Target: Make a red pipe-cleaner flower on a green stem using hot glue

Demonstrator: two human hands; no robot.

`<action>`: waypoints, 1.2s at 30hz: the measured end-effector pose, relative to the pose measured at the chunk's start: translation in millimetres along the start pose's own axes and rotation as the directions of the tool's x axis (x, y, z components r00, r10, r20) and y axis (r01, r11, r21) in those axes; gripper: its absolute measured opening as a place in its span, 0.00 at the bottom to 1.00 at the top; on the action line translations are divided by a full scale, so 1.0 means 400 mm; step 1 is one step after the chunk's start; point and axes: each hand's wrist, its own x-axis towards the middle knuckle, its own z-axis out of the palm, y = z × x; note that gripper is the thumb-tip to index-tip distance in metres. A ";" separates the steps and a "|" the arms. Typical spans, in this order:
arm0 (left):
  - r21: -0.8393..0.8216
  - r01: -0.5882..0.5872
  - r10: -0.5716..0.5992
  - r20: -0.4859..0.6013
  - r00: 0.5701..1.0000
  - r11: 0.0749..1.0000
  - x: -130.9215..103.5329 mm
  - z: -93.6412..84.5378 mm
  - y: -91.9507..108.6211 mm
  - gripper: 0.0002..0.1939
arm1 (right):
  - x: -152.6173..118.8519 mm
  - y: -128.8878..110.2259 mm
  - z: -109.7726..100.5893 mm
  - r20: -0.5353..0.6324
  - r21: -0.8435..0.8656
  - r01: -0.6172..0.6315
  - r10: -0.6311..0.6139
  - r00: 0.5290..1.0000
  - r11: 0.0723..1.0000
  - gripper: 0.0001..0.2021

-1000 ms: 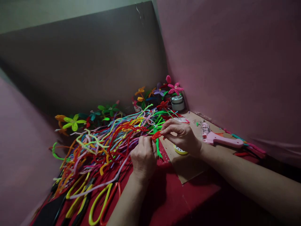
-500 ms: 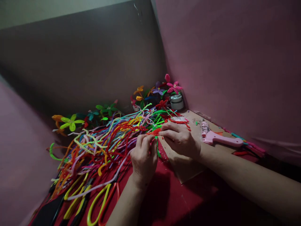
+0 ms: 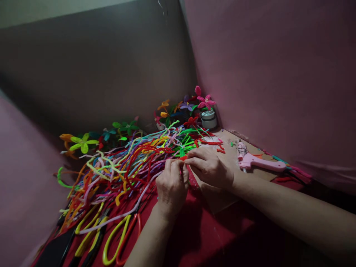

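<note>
My left hand (image 3: 172,183) and my right hand (image 3: 210,167) meet over the front of the work surface, fingers pinched together. Between their fingertips is a small red-orange pipe cleaner piece (image 3: 183,158), mostly hidden by the fingers, so its full shape cannot be made out. Just behind the fingertips a green pipe cleaner piece (image 3: 182,152) shows. To the left of my hands spreads a big tangled heap of colourful pipe cleaners (image 3: 133,159).
A pink glue gun (image 3: 261,162) lies on a cardboard sheet (image 3: 229,159) at the right. Scissors with yellow and red handles (image 3: 114,237) and yellow-handled pliers (image 3: 89,237) lie front left. Pipe cleaner flowers (image 3: 84,143) and a pale lidded jar (image 3: 208,119) stand along the back.
My hands have drawn closer together, and less of the red-orange piece shows between them. My right hand has shifted slightly left and down.
</note>
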 end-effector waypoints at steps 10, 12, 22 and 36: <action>-0.430 0.543 -0.454 0.299 0.839 0.721 0.036 0.002 -0.066 0.12 | 0.006 0.030 0.010 0.117 0.504 -0.628 0.674 0.729 0.593 0.10; -0.479 0.666 -0.447 0.498 0.743 0.572 0.037 0.006 -0.066 0.16 | 0.010 0.038 0.011 0.263 0.565 -0.729 0.752 0.604 0.388 0.09; -0.332 0.802 -0.424 0.713 0.558 0.497 0.002 0.063 -0.048 0.16 | 0.034 0.110 0.001 0.281 0.510 -0.812 0.837 0.469 0.284 0.14; 0.272 0.327 -0.424 0.522 0.740 0.905 0.002 0.037 -0.022 0.11 | 0.057 0.271 0.036 0.472 -0.574 -0.653 0.851 0.230 0.495 0.09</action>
